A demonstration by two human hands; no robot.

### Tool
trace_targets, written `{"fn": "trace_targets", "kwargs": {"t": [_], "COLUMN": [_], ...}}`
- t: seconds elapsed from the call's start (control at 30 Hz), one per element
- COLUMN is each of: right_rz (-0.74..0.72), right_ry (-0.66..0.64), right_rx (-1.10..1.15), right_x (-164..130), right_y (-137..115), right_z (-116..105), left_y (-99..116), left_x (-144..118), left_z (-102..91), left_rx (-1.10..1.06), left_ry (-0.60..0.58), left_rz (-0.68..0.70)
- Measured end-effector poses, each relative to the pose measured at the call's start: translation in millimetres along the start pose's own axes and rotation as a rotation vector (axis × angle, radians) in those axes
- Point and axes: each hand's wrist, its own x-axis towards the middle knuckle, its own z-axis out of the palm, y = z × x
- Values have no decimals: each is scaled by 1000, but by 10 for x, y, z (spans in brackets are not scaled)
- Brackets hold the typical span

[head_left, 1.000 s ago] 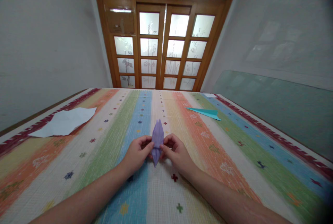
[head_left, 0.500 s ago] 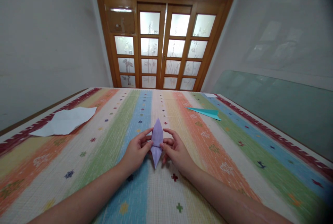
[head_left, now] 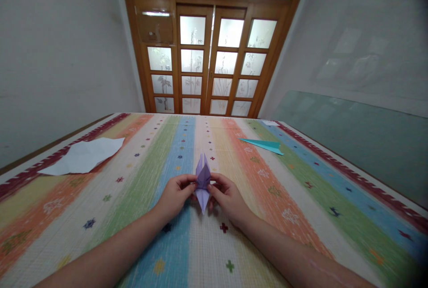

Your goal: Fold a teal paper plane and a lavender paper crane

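Between my hands is a folded piece of purple origami paper (head_left: 203, 176), its long axis pointing away from me. Two narrow points stick up at its far end, a wider flap stands in front of them, and a single point faces me. My left hand (head_left: 178, 193) pinches its left edge near the middle, thumb on top. On the opposite edge, my right hand (head_left: 227, 194) grips it the same way. The fingers beneath the paper are partly hidden.
A striped tablecloth (head_left: 140, 190) covers the table. To the left lies a creased white sheet of paper (head_left: 87, 156); to the right, a folded turquoise paper plane (head_left: 264, 145). Wooden doors with glass panes (head_left: 210, 56) stand beyond the far edge.
The far half of the purple paper, a single broad point before, now shows two narrow points behind a shorter raised flap. My fingers have drawn in slightly toward its middle.
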Motion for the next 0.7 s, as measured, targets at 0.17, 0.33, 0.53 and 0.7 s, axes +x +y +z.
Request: {"fn": "trace_targets", "kwargs": {"t": [0.17, 0.33, 0.53, 0.7], "right_rz": [-16, -13, -16, 27], "right_ry": [-21, -55, -21, 30], "right_rx": [7, 1, -74, -29], "right_x": [-5, -6, -16, -9], "right_y": [-23, -33, -37, -63], "right_z": [23, 48, 43, 51], "left_y": [1, 37, 70, 39], "left_x": [-38, -87, -51, -54], "left_z": [8, 48, 44, 39], "left_rx": [71, 170, 54, -25], "left_ry": [-18, -5, 21, 63], "left_rz": [78, 114, 35, -80]}}
